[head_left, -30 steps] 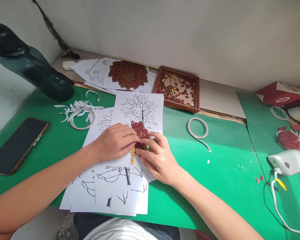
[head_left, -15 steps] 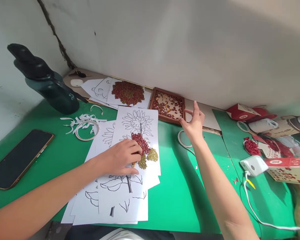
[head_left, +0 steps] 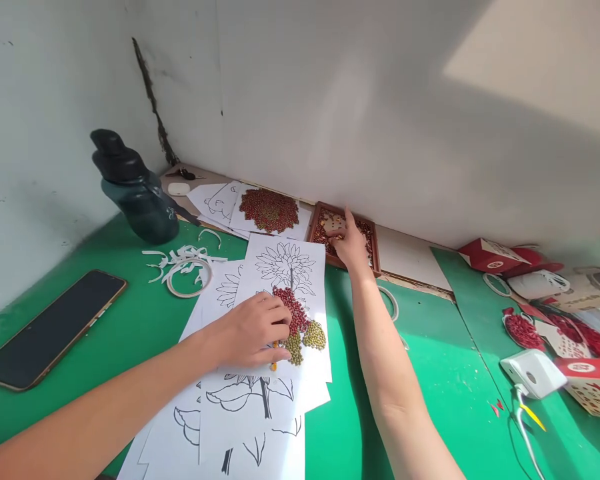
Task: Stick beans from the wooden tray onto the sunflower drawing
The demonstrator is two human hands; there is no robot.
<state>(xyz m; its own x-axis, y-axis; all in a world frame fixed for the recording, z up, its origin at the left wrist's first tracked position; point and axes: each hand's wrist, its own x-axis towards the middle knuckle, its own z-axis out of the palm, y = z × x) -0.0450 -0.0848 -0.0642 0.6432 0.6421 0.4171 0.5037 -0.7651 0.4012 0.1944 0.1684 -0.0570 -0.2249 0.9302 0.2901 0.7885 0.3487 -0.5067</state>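
Two flower drawings on white paper (head_left: 280,413) lie in front of me. Red beans (head_left: 291,308) fill part of the upper drawing, with green beans (head_left: 314,335) in petal-shaped patches beside them. My left hand (head_left: 257,331) lies over the paper against the beans, thumb apart from the curved fingers. A few yellow kernels (head_left: 275,366) show by its thumb. My right hand (head_left: 351,243) reaches into a brown-rimmed tray (head_left: 375,257) of loose dark red and yellow pieces. Its index finger is stretched out and its thumb spread; the other fingertips are partly hidden.
A finished-looking bean flower (head_left: 269,210) lies at the back beside more drawings. Left are a dark bottle (head_left: 143,200), paper scraps (head_left: 185,260), a tape ring (head_left: 190,279) and a phone (head_left: 53,328). Right are a white charger (head_left: 533,373), red pieces (head_left: 524,331) and red boxes (head_left: 495,255).
My right hand has moved from the tray's right edge to over its contents. My left hand stays on the paper. The view has shifted, and the bottle sits further right in it.
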